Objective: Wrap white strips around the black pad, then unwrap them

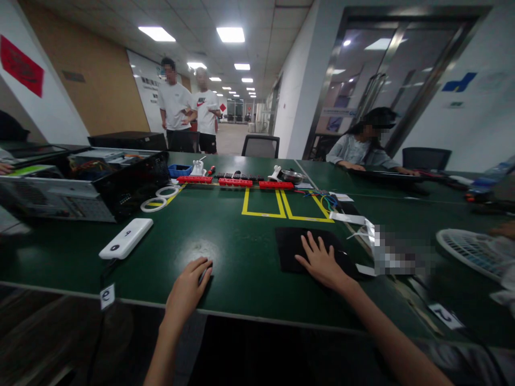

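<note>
My right hand (319, 260) lies flat with fingers spread on a black mat (289, 241) on the green table (225, 236). My left hand (190, 287) rests near the table's front edge, its fingers curled down over a small dark object (205, 274) that I cannot make out. A white power bank (126, 238) with a cable lies to the left of my left hand.
An open computer case (80, 185) stands at the left. Yellow tape rectangles (263, 206), red strips (235, 182), white tape rolls (155, 203), a metal bowl (292, 175) and coloured wires (322, 199) lie farther back. A white fan guard (469, 252) sits at the right. One person sits at the far right; two stand behind.
</note>
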The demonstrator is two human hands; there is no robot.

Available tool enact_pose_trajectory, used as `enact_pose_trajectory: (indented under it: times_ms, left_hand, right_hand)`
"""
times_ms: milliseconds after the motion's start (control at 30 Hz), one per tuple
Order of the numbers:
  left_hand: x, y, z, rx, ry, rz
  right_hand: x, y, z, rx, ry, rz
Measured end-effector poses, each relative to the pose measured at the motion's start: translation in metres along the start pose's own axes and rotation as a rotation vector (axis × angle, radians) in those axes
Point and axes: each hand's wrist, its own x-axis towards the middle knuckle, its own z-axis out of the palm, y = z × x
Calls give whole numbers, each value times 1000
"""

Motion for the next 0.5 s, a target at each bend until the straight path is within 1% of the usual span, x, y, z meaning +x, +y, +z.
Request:
enact_pose_trajectory:
  times_ms: [100, 167, 300, 400, 500]
  left_hand:
    - [0, 0, 0, -1, 2, 7]
    - [-1, 0, 0, 1, 4, 15]
    - [0, 0, 0, 21, -6, 83]
    - [0, 0, -1, 49, -44, 166]
    - [0, -1, -3, 75, -76, 248]
  right_hand:
    - [-1, -44, 3, 14, -15, -5]
    - [-4, -75, 3, -23, -25, -7]
    - [-9, -130, 4, -101, 12, 34]
    - [-11, -160, 8, -88, 49, 34]
    - [-13, -180, 13, -58, 89, 14]
